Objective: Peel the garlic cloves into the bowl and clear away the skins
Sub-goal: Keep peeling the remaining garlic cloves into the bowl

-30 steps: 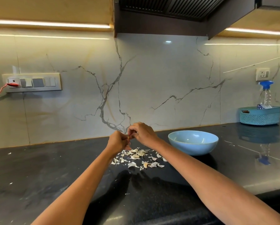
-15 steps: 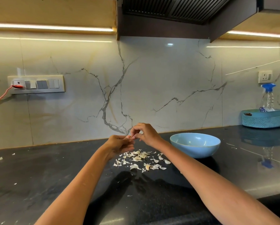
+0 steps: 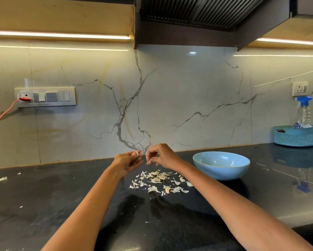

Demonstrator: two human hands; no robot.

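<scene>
A garlic clove [image 3: 137,153] sits pinched in the fingertips of the left hand [image 3: 127,163], just left of the frame's centre, held above the black counter [image 3: 43,196]. The right hand [image 3: 161,157] hovers just beside it, apart from the clove, its fingers curled with thumb and forefinger together; whether they pinch a bit of skin is too small to tell. Below the hands lies a scatter of skins [image 3: 161,182] with a few cloves among them. The blue bowl [image 3: 221,167] stands to the right of the pile. At the right edge a teal basket [image 3: 297,136] holds a spray bottle [image 3: 304,111].
</scene>
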